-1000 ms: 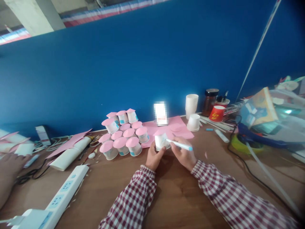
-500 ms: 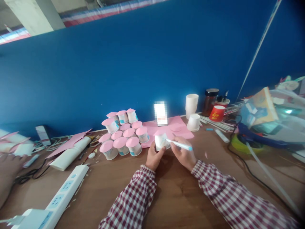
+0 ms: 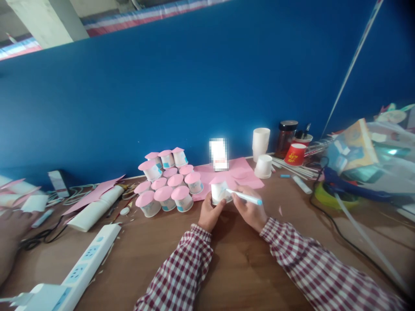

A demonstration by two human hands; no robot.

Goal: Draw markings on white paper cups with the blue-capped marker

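My left hand grips a white paper cup, upside down with a pink paper top, from its left and lower side. Faint blue marks show on the cup's wall. In my right hand is a white marker with light-blue ends, its tip against or very close to the cup's right side. Under and behind the cup lies a sheet of pink paper. Several similar cups with pink cone tops stand grouped to the left.
At right are a stack of white cups, an upturned white cup, a red cup, a lidded jar and a tape dispenser. A power strip lies front left. Another person's hand is at far left.
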